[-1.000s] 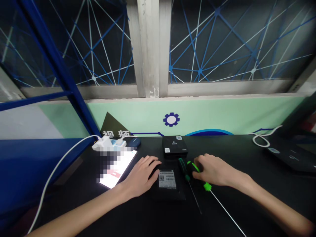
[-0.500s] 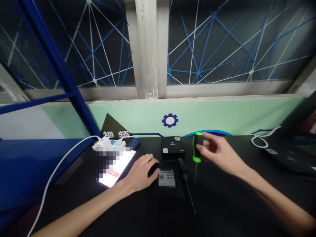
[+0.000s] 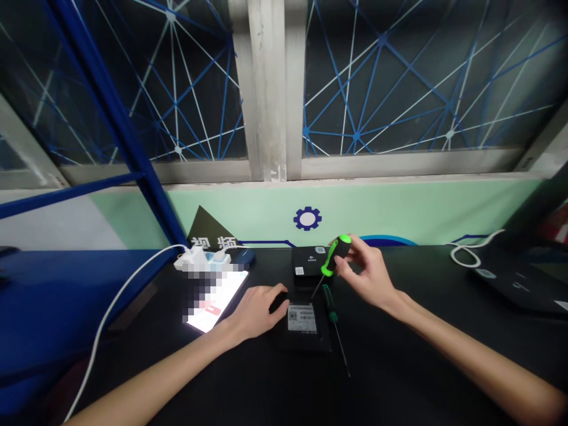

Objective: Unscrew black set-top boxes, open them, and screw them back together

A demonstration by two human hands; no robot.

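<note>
My right hand (image 3: pixel 361 269) grips a black-and-green screwdriver (image 3: pixel 338 253) by its handle. The tool tilts, its shaft pointing down and left to the upper edge of a flat black device (image 3: pixel 322 342) with a white printed label. Whether the tip touches a screw is too small to tell. My left hand (image 3: pixel 261 307) holds the device at its left side, thumb and index finger at the edge near the upper corner. Just right of the device lies a second screwdriver (image 3: pixel 332 316) with a dark green handle, its tip toward me.
Behind the device sits a black box (image 3: pixel 306 260) with small stickers. A lit phone (image 3: pixel 219 302) lies left of my left hand, near a power strip (image 3: pixel 204 258) with white plugs and a cable. Another black device (image 3: pixel 523 287) is at the right, with a white cable (image 3: pixel 465 255) behind it.
My right hand has moved left and the screwdriver has gone from upright to tilted, its tip now over the device's upper edge. My left hand stays beside the device.
</note>
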